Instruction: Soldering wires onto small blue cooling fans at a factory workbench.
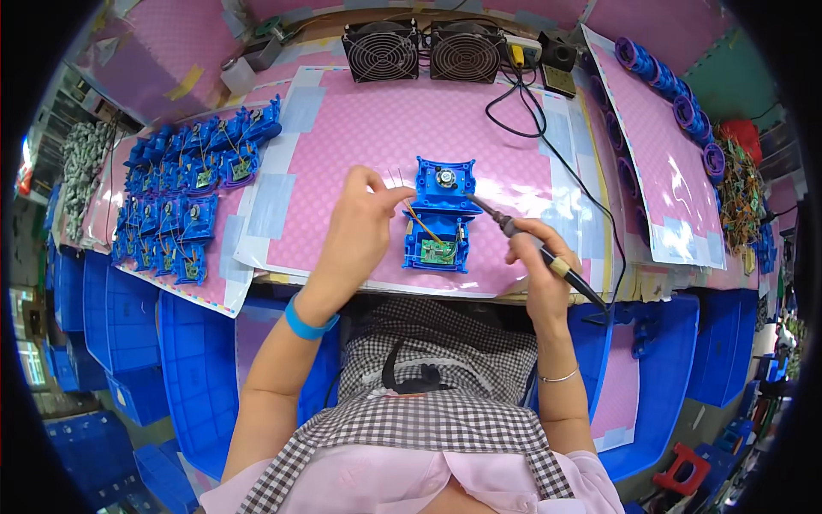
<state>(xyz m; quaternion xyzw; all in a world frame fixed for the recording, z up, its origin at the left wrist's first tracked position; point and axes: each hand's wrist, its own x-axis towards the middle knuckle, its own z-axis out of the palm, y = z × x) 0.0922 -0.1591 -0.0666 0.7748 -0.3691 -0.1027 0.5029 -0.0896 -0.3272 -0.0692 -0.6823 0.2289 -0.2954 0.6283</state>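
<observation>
We see one view only, from the person's head, looking steeply down and close onto the pink dotted work mat (360,146).

A blue plastic housing (441,214) lies flat on the pink bench mat, a round speaker in its upper half and a green circuit board below; thin wires cross it. A soldering iron (531,248), dark-handled with a yellow band, angles its tip to the housing's right edge.

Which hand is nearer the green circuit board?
Left. The left hand sits just left of the circuit board, pinching a wire above it; the right hand is farther right, holding the soldering iron.
</observation>
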